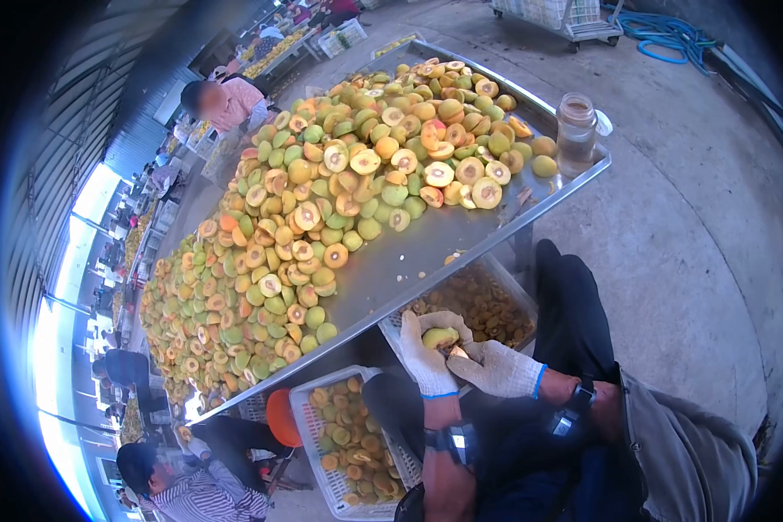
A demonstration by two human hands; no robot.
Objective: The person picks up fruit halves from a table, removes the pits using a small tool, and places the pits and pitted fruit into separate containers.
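Observation:
My left hand (424, 357), in a white knitted glove with a blue cuff, is closed around a yellow-green peach half (441, 337). Against it lies my right hand (498, 367), gloved the same way, its fingers curled in at the fruit. Something small and pale shows at the right fingertips, too small to name. Both hands are over a white crate (391, 335) of brown pits (487, 304), below the edge of a metal table (370, 296). A large heap of halved peaches (322, 209) covers much of that table.
A jar of clear liquid (576, 135) stands at the table's right corner. To my left are a white crate (300, 400) of peach halves and an orange stool (283, 418). Co-workers (191, 487) sit around the table. A wheeled cart (574, 26) and blue hose (670, 36) are behind.

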